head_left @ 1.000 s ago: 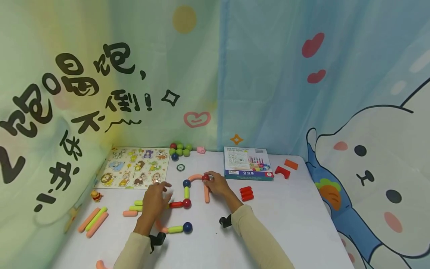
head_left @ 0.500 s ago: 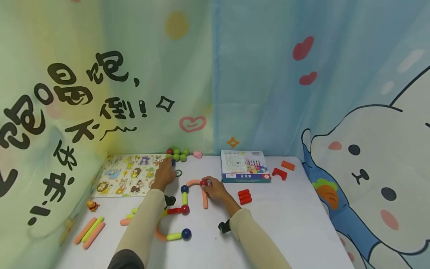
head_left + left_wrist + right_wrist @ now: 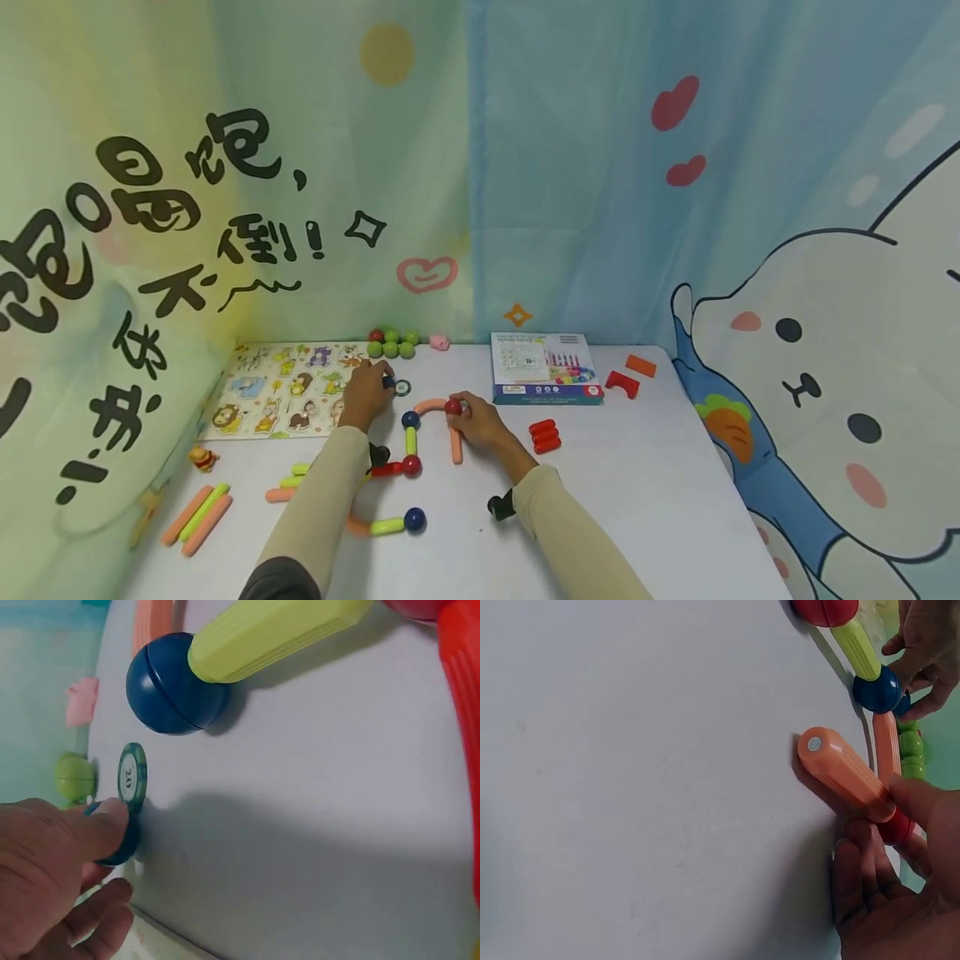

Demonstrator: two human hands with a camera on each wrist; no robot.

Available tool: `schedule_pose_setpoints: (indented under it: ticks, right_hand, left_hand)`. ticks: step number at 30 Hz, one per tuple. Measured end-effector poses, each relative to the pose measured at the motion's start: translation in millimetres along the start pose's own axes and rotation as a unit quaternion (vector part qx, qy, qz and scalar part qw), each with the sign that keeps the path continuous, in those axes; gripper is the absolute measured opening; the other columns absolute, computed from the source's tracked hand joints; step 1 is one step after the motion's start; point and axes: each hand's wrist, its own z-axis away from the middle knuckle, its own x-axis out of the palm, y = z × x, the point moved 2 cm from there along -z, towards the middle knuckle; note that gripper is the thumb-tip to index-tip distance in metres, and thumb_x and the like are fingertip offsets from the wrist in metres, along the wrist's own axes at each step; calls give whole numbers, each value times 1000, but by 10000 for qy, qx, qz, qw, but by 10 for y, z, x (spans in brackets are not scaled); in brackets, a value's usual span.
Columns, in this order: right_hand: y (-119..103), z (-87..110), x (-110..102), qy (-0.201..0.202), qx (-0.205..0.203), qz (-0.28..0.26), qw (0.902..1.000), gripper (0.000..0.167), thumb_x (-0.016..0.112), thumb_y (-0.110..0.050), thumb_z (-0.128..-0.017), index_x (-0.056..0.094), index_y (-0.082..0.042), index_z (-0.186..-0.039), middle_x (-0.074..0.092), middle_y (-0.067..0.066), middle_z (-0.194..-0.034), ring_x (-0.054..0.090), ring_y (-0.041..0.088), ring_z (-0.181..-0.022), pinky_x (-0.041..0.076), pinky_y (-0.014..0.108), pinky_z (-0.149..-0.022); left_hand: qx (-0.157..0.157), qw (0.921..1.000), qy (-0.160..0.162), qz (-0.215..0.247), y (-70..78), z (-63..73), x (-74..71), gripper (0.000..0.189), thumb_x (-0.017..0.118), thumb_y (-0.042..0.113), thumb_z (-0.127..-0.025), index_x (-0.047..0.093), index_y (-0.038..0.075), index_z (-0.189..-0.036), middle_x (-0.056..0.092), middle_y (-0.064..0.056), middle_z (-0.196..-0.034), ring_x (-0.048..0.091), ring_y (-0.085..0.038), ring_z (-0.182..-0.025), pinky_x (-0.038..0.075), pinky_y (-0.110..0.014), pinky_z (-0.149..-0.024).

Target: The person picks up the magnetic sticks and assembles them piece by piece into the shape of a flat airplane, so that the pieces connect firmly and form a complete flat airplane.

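Note:
Near the table's back left, my left hand pinches a blue ball between thumb and fingers, beside a green chip marked 20. My right hand holds a red ball by thumb and fingers. A straight orange stick joins that ball and points toward the table's front. A curved orange rod links it to another blue ball. From there the chain continues through a yellow-green stick, a second red ball and a red stick, partly behind my left forearm.
Green balls and a pink pig stand at the back. An animal puzzle board lies left, a toy box back right. Red sticks lie on the right, orange and yellow-green sticks at far left.
My left hand has moved from above the sticks to the back, taken hold of the blue ball by the green balls and drawn it slightly forward. My right hand stays at the red ball.

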Motion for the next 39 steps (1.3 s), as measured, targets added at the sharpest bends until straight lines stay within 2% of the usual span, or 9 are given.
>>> schedule_pose_setpoints:
  ticks: [3, 6, 10, 13, 17, 21, 28, 36, 39]
  right_hand:
    - [13, 17, 7, -24, 63, -32, 10000, 54, 71, -25, -103, 53, -18, -153, 64, 10, -112, 58, 23, -98, 49, 36, -86]
    - [29, 45, 2, -21, 102, -23, 9999, 57, 74, -25, -101, 52, -20, -154, 64, 8, -106, 58, 21, -93, 47, 32, -80]
    - [43, 78, -22, -30, 53, 90, 9999, 58, 75, -24, -100, 52, -18, -153, 65, 9, -97, 59, 21, -83, 47, 30, -72]
    - [26, 88, -42, -69, -79, 283, 9995, 63, 78, -23, -97, 51, -16, -153, 65, 8, -91, 59, 21, -78, 48, 31, -69]
    - [-24, 81, -54, -72, -176, 496, 9986, 65, 80, -19, -94, 50, -14, -152, 65, 6, -89, 60, 20, -76, 48, 32, -69]
    - [-38, 57, -78, -54, 15, 381, 9993, 60, 76, -18, -96, 52, -15, -151, 64, 7, -89, 59, 20, -75, 46, 31, -67]
    - [-32, 103, -90, -64, 143, -170, 9997, 58, 73, -17, -98, 52, -13, -152, 64, 8, -86, 60, 19, -71, 47, 27, -64]
    - [-67, 161, -57, 69, 84, -82, 9999, 59, 72, -16, -98, 51, -11, -153, 65, 10, -86, 61, 20, -71, 48, 27, -64]
    - [-65, 179, -58, 84, 194, 31, 9998, 64, 75, -16, -97, 48, -12, -155, 65, 9, -87, 62, 19, -73, 49, 27, -67]
  left_hand:
    - [-49, 9999, 42, 97, 1, 48, 5, 29, 76, 18, -99, 68, 7, -125, 61, -24, -127, 61, -38, -117, 53, -54, -100]
    - [141, 9992, 189, 324, 82, 175, -9, 32, 76, 25, -99, 67, 6, -123, 64, -20, -118, 63, -34, -106, 55, -50, -92]
    - [646, 9957, 309, 586, 258, 478, 44, 33, 78, 34, -98, 69, 9, -118, 67, -10, -101, 60, -24, -91, 54, -41, -79]
    - [972, 9927, 427, 576, 372, 751, 160, 33, 82, 37, -94, 72, 12, -112, 68, -3, -91, 56, -18, -85, 50, -37, -78]
    - [1192, 9903, 612, 377, 485, 1071, 344, 34, 89, 37, -87, 75, 15, -110, 70, 2, -86, 53, -17, -84, 46, -39, -82]
    - [1246, 9894, 731, 145, 572, 1270, 485, 37, 93, 38, -81, 76, 18, -108, 73, 4, -83, 53, -18, -88, 42, -38, -82]
    - [1327, 9875, 831, -158, 747, 1400, 641, 45, 95, 42, -77, 76, 19, -110, 80, 2, -93, 53, -18, -91, 37, -38, -84]
    - [1374, 9839, 1048, -457, 850, 1428, 752, 71, 95, 46, -75, 70, 14, -134, 81, -2, -98, 53, -20, -91, 39, -38, -85]
    - [1379, 9835, 1099, -406, 847, 1443, 753, 70, 95, 46, -76, 71, 15, -133, 81, -1, -100, 54, -20, -92, 40, -38, -87]
